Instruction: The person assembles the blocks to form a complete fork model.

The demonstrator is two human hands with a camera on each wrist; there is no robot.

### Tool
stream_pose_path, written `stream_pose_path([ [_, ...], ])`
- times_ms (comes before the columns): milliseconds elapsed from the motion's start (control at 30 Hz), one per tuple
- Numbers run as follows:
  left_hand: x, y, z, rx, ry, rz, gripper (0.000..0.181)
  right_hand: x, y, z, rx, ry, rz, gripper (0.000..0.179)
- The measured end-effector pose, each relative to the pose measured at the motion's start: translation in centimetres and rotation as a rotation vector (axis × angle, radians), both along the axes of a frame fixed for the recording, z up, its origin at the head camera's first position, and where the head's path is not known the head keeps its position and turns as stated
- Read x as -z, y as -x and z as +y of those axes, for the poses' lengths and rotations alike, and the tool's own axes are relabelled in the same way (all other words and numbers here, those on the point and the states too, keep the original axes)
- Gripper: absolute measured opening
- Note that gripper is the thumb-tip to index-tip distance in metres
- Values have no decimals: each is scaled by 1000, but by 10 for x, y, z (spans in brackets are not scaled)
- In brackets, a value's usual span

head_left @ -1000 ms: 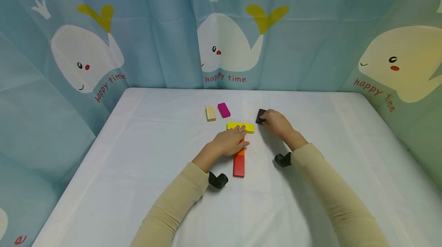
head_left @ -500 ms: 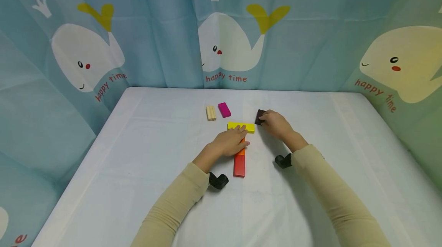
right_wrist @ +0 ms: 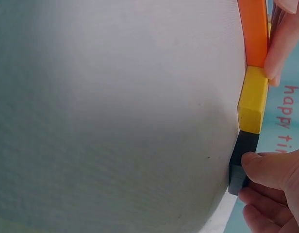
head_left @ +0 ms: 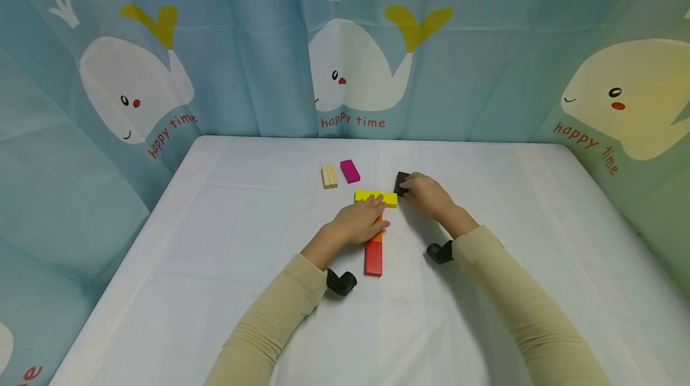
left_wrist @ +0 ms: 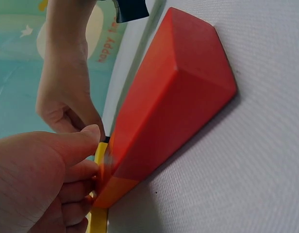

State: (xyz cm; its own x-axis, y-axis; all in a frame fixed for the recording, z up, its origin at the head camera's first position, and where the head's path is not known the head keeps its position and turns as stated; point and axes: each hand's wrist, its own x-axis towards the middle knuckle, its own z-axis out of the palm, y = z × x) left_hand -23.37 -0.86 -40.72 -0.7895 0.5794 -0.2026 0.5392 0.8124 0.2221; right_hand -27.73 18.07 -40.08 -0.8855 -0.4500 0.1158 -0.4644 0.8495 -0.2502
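Observation:
My left hand (head_left: pixel 357 222) lies with straight fingers over the yellow block (head_left: pixel 391 199) and the orange block (head_left: pixel 377 235) below it. In line with the orange one is a red block (head_left: pixel 373 260), large in the left wrist view. Together they form a T shape on the table. Between thumb and fingers, my right hand (head_left: pixel 429 195) pinches a black block (right_wrist: pixel 242 150). That block stands right at the yellow block's right end, slightly angled to it in the head view. Part of the orange block is hidden under my left hand.
Behind the yellow block lie a plain wood-coloured block (head_left: pixel 329 177) and a magenta block (head_left: pixel 350 171). A white cloth covers the table (head_left: pixel 215 254). A blue curtain (head_left: pixel 259 74) with whale prints hangs along the back and sides.
My right hand has slid the black block a short way left, up to the yellow block's right end. My left hand has stayed in place.

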Motion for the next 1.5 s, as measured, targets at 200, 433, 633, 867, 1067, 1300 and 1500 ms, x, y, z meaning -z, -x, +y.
stream_pose_path([
  [200, -1, 0, 0, -3, -3, -5, 55, 0, 1, -2, 10, -11, -3, 27],
  [433, -1, -1, 0, -5, -8, -4, 56, 2, 1, -6, 7, -19, -2, 26],
  [633, -2, -2, 0, -7, 1, 2, 56, 1, -1, -8, 15, -18, -8, 26],
  [867, -2, -1, 0, -10, 6, -3, 56, 1, -1, -8, -10, -28, 9, 26],
  [1067, -2, -1, 0, -7, 2, -2, 56, 2, 0, -10, -20, -27, 22, 26],
  [1300, -3, -1, 0, -4, 7, 3, 55, 3, 0, -12, -7, -31, 16, 27],
  [1500, -3, -1, 0, 1, 6, 7, 56, 4, 1, -13, 0, -35, 7, 28],
])
